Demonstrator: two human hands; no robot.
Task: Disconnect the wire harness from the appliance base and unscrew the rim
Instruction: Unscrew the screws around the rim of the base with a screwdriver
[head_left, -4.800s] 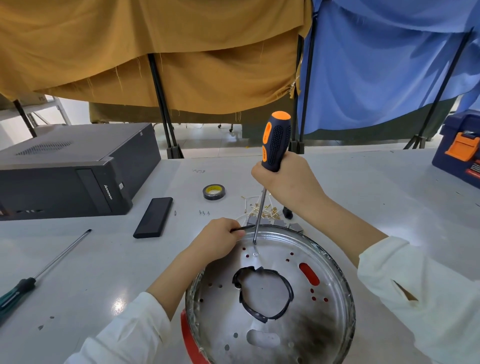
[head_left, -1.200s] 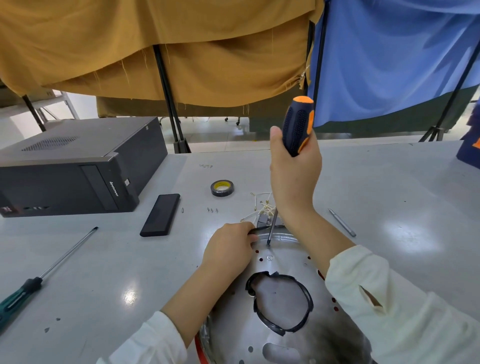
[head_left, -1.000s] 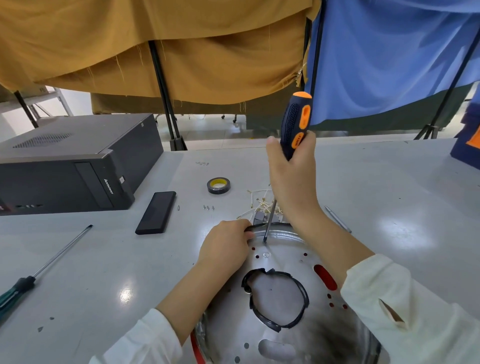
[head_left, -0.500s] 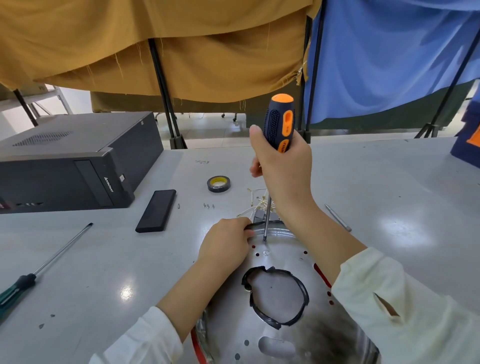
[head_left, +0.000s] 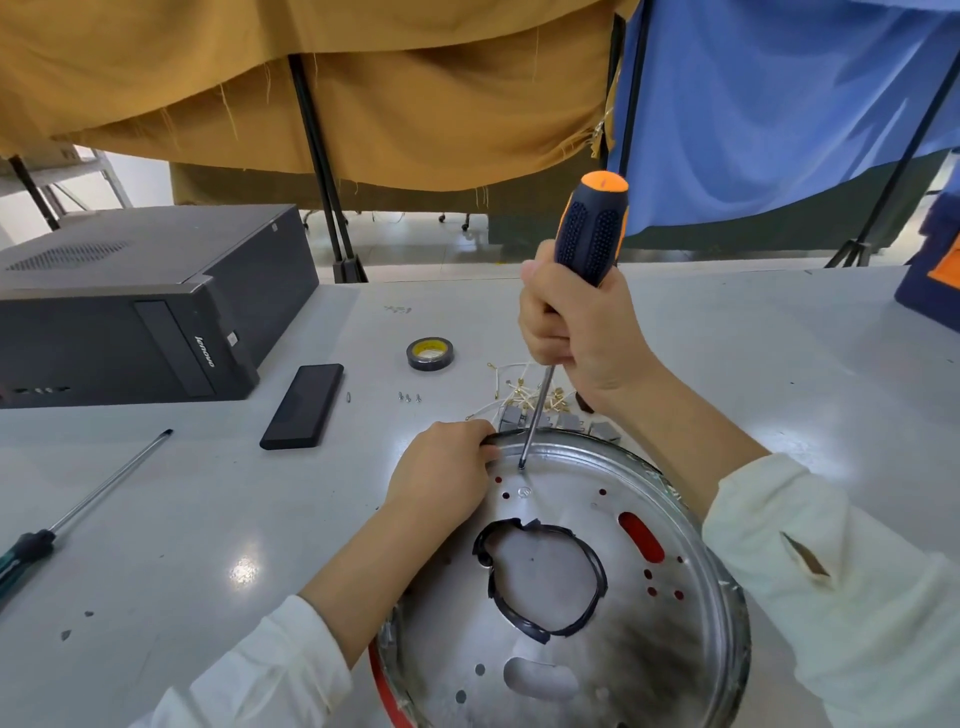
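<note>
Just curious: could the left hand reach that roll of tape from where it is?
Probably yes, once it lets go: the left hand grips the base's rim, and bare table lies between it and the tape roll.

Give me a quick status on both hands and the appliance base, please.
Right hand grips screwdriver, tip down at far rim of appliance base. Left hand holds rim's black strip. Loose wires beyond rim; nothing blocking.
</note>
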